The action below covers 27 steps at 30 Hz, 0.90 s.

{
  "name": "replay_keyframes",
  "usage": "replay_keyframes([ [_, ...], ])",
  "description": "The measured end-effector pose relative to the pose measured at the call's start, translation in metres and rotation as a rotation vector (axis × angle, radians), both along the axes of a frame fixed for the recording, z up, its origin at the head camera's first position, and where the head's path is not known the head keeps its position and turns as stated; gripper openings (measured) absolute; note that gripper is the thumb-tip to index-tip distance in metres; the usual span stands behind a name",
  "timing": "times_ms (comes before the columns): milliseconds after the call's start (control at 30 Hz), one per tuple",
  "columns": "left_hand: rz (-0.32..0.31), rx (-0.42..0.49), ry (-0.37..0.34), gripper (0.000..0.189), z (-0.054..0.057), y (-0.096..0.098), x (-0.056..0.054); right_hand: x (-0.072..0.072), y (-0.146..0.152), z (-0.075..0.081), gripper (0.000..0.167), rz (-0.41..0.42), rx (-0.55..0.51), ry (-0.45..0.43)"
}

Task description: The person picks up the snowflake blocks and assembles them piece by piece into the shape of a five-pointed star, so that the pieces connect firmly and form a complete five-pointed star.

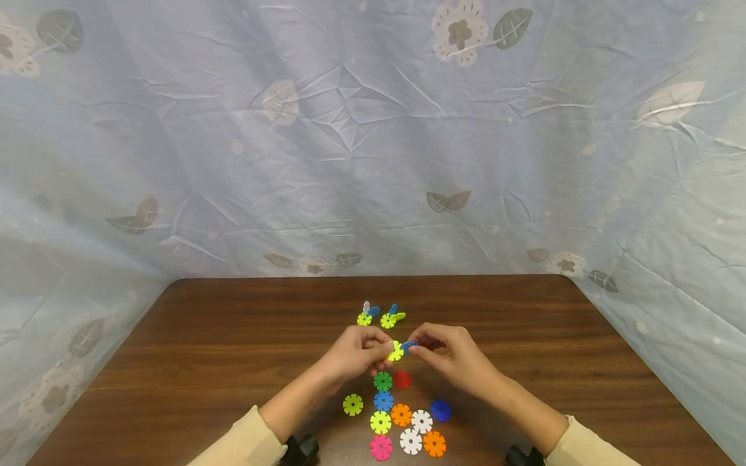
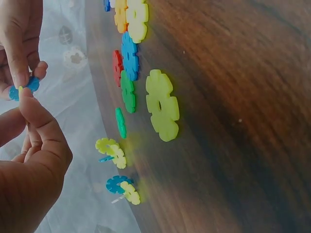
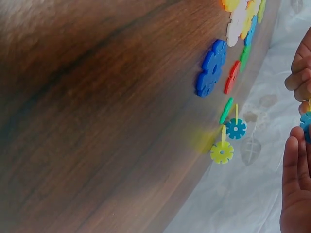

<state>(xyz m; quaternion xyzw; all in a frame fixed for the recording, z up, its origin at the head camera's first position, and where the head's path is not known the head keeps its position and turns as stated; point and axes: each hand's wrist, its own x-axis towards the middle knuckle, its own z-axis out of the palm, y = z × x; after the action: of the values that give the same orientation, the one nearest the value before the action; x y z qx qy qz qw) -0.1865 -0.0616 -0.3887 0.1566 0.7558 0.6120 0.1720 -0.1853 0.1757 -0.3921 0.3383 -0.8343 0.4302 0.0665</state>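
Observation:
Above the table, my left hand (image 1: 362,351) pinches a yellow notched plastic disc (image 1: 395,351) between thumb and fingers. My right hand (image 1: 454,353) pinches a blue notched disc (image 1: 409,347), whose edge meets the yellow one's edge at an angle. Fingers cover part of both discs. The left wrist view shows the blue disc (image 2: 32,84) between the two hands' fingertips. Beyond the hands stand two small joined groups: a yellow, white and blue one (image 1: 364,319), and another of yellow and blue discs (image 1: 388,320).
Nearer me lie loose discs: green (image 1: 383,380), red (image 1: 401,380), light blue (image 1: 383,400), yellow (image 1: 352,405), dark blue (image 1: 440,411), pink (image 1: 381,447), plus several orange, white and yellow ones. Another green disc (image 2: 121,123) shows in the wrist views. A patterned curtain (image 1: 350,162) surrounds the wooden table (image 1: 233,336).

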Motion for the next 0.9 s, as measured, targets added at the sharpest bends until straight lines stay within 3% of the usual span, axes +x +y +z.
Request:
replay_keyframes([
  [600,0.025,0.101,-0.043,0.016,0.0002,0.0032,0.0043,0.003,-0.007,-0.0044,0.005,0.002,-0.075,0.019],
  [700,0.018,0.071,-0.003,0.019,0.0025,0.0019,0.003,0.0015,-0.0087,-0.0038,0.004,-0.018,-0.076,0.007],
  [900,-0.027,-0.081,0.186,0.023,0.0063,0.0004,-0.0005,-0.0023,-0.0086,-0.0019,0.005,-0.056,-0.046,-0.027],
])
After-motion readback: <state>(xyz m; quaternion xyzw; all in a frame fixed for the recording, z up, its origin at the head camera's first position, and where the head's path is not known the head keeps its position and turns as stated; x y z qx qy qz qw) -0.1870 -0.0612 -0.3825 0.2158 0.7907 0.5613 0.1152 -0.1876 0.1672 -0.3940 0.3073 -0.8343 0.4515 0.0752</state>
